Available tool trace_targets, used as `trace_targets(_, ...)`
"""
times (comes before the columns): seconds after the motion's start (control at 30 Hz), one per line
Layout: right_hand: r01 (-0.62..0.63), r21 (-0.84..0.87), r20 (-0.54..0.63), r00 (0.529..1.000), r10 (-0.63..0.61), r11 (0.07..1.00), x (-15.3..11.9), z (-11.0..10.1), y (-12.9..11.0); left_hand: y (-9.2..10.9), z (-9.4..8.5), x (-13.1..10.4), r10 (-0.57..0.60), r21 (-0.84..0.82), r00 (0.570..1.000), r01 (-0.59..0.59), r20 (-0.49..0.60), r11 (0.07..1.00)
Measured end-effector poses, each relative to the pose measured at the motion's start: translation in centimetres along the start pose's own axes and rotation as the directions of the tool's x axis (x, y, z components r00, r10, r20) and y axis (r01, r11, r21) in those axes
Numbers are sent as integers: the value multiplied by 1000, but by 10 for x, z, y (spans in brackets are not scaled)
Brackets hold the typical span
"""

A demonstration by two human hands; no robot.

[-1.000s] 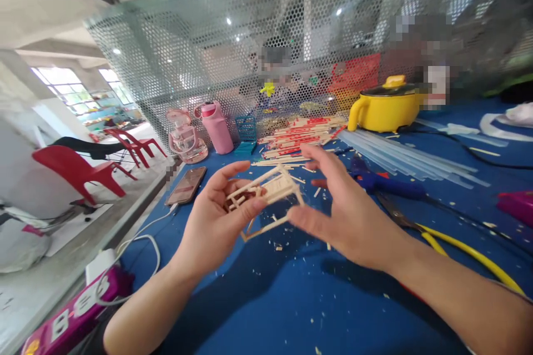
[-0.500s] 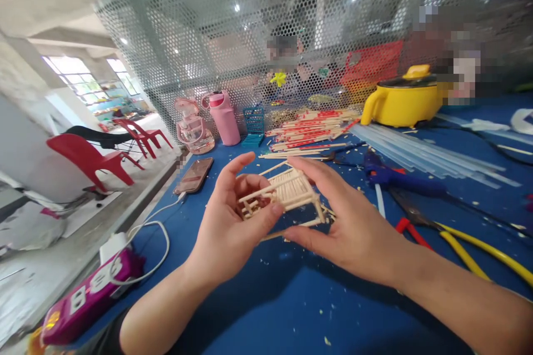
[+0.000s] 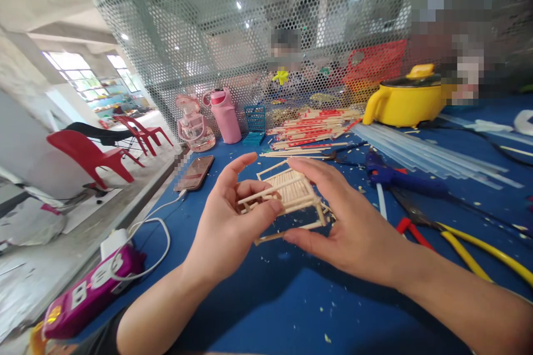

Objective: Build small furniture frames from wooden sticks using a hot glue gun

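Between my two hands is a small frame of pale wooden sticks (image 3: pixel 291 191), tilted, with a slatted panel and thin legs. My left hand (image 3: pixel 233 216) pinches its left end between thumb and fingers, with the index finger raised off it. My right hand (image 3: pixel 341 216) grips the right side, fingers on the upper edge and thumb against a lower stick. The fingers hide parts of the frame at both ends. Beyond it lies a pile of wooden sticks (image 3: pixel 312 130), many in red-printed wrappers.
A blue glue gun (image 3: pixel 400 177), yellow-handled pliers (image 3: pixel 470 244) and clear glue sticks (image 3: pixel 425 155) lie at right, near a yellow pot (image 3: pixel 410 102). At left are a phone (image 3: pixel 195 173), a purple power strip (image 3: pixel 94 294) and a pink bottle (image 3: pixel 226 116). A perforated screen (image 3: pixel 233 39) stands behind.
The stick frame has turned slightly in my hands, so more of its far-left edge and lower-left stick end shows. Both hands keep their hold.
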State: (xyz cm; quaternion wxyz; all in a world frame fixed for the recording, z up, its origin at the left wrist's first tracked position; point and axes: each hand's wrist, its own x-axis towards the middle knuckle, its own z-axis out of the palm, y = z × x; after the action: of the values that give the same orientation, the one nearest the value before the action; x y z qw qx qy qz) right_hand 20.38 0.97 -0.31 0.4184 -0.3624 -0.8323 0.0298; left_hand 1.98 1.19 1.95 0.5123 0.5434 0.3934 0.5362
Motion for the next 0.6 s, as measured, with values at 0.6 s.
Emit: trace_targets(0.6, 28, -18, 8, 1000, -28, 999, 0, 0, 4, 0, -7, -2, 35, -88, 990, -23, 138, 996)
